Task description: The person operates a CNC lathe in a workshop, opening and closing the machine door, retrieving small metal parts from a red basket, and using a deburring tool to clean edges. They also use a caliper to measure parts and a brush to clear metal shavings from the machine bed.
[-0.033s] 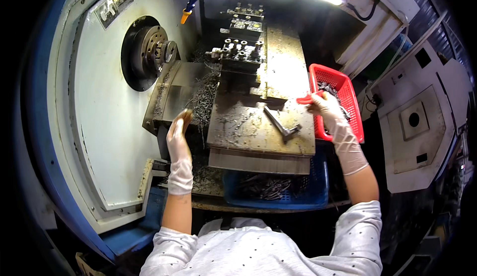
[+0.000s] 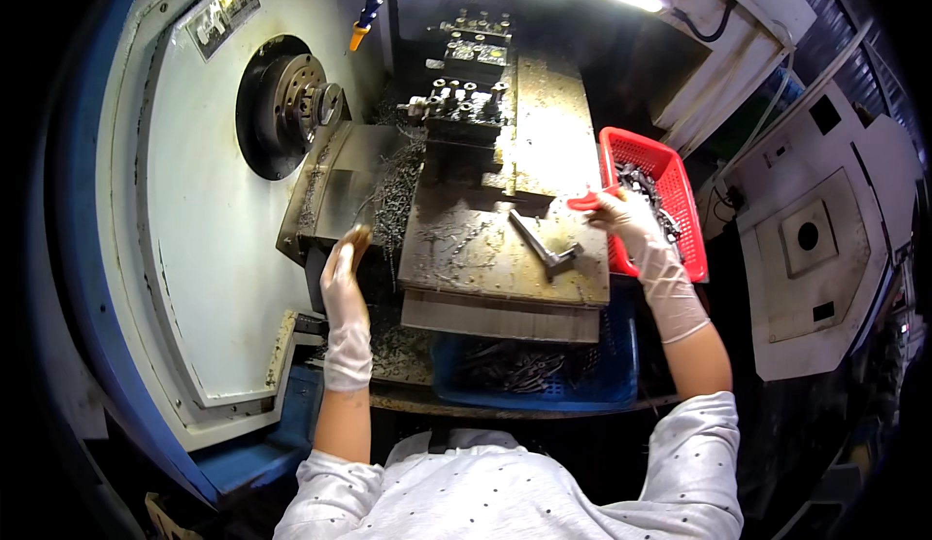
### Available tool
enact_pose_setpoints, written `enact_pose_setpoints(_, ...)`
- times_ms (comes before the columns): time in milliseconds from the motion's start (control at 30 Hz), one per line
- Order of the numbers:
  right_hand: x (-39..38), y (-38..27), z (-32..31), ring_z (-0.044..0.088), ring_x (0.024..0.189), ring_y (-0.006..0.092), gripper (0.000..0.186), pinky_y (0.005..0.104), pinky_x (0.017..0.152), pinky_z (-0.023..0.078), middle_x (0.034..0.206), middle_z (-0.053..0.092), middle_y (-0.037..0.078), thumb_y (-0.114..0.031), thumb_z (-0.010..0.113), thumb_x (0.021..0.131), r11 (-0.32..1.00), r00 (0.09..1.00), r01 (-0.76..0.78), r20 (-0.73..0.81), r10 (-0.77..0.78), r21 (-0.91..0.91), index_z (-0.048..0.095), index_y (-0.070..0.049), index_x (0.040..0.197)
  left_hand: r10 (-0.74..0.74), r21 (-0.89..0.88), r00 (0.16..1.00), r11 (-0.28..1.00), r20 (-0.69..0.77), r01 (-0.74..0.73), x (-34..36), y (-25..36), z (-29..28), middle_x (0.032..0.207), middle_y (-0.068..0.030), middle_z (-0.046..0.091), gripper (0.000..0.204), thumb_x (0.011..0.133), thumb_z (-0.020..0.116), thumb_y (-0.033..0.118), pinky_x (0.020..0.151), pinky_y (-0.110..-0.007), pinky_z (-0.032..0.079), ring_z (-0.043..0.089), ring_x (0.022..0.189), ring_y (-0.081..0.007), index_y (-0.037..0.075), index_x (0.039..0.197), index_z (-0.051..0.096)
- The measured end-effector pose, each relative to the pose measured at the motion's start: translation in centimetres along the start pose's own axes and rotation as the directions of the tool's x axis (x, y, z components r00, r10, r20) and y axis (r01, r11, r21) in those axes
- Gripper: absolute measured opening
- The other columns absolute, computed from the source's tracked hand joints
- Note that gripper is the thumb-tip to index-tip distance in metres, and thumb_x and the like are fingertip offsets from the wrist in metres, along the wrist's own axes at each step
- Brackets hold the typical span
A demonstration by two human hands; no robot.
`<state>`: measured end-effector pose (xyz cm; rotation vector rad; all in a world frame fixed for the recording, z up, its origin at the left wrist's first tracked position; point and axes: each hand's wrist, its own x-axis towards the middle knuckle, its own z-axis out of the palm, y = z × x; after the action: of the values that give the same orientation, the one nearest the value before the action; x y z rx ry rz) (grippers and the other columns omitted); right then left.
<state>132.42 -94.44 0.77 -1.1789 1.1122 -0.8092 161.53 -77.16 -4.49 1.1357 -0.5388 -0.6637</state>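
Note:
My right hand (image 2: 625, 219), in a pale glove, is closed around a slim red object (image 2: 590, 201) whose kind I cannot make out. It hovers over the right edge of the metal carriage (image 2: 456, 266), beside the red basket. Near the carriage's left side, my gloved left hand (image 2: 345, 273) is raised with fingers stretched out. Its fingertips are stained brown, and nothing shows in it. On the carriage lies an L-shaped metal wrench (image 2: 540, 243) among scattered metal chips. The lathe chuck (image 2: 309, 103) stands farther off to the left.
Metal parts fill the red basket (image 2: 690, 212) on the right. A blue basket (image 2: 621, 375) with more parts sits below the carriage's front edge. Tool holders (image 2: 466, 103) rise at the back. Curly metal shavings (image 2: 396, 195) hang beside the carriage; a coolant hose (image 2: 377, 4) dangles above.
My right hand and the red object have moved slightly left and toward me. My left hand has dropped very slightly. The whole view has also shifted a little.

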Motion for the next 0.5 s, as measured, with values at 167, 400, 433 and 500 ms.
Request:
enact_pose_setpoints(167,2.3,0.6,0.6,0.051,0.054,0.0174,0.018,0.0263,0.048,0.044,0.065,0.051,0.009,-0.014,0.051,0.074,0.939,0.964,-0.143,0.17,0.204,-0.314,0.044,0.0,0.082,-0.09,0.277,0.995,0.958,0.036,0.076,-8.4,1.0,-5.5,0.088,-0.01,0.054,0.025,0.081,0.038,0.014,0.079,-0.027,0.038,0.051,0.083,-0.0166,-0.003,0.09,0.052)
enact_pose_setpoints(400,-6.2,2.0,5.8,0.052,0.057,0.0204,0.019,0.0265,0.05,0.04,0.071,0.054,0.014,-0.011,0.049,0.073,0.838,0.865,0.44,0.404,-0.298,-0.322,0.048,0.002,0.087,-0.348,0.46,0.91,0.785,-0.227,0.415,-24.2,-0.3,-18.8,0.088,-0.0098,0.055,0.024,0.079,0.039,0.016,0.076,-0.027,0.038,0.051,0.082,-0.016,-0.001,0.09,0.053)
enact_pose_setpoints(433,-7.5,2.8,6.1,0.052,0.057,0.02,0.02,0.0262,0.05,0.04,0.071,0.054,0.014,-0.011,0.049,0.073,0.886,0.861,0.389,0.441,-0.253,-0.251,0.048,0.002,0.087,-0.342,0.461,0.89,0.765,-0.301,0.45,-24.8,-0.5,-19.2,0.088,-0.0096,0.055,0.025,0.077,0.041,0.017,0.075,-0.026,0.038,0.051,0.082,-0.016,0.0,0.09,0.054)
enact_pose_setpoints(500,-9.3,6.1,8.6,0.052,0.057,0.019,0.021,0.0256,0.05,0.041,0.071,0.054,0.013,-0.011,0.048,0.073,0.929,0.786,0.299,0.608,-0.111,-0.217,0.047,0.003,0.088,-0.314,0.41,0.796,0.726,-0.517,0.552,-27.4,-0.4,-21.0,0.086,-0.0092,0.056,0.027,0.073,0.044,0.019,0.074,-0.024,0.038,0.052,0.081,-0.0161,0.0,0.09,0.054)
